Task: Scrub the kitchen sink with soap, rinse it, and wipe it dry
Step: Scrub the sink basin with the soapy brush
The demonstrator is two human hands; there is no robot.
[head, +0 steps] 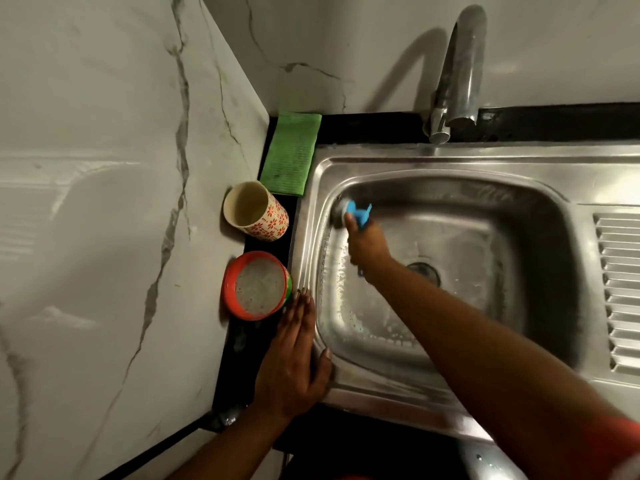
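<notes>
Head view: scrubber in right hand

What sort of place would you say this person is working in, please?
Probably a home kitchen: a steel sink with a ribbed draining board, a tap behind it, and a patterned cup and green cloth on the dark counter beside it.

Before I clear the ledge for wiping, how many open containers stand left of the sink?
2. A flower-patterned cup beside the green cloth, and a red bowl of cloudy liquid nearer, by the left hand. None seems hidden.
</notes>
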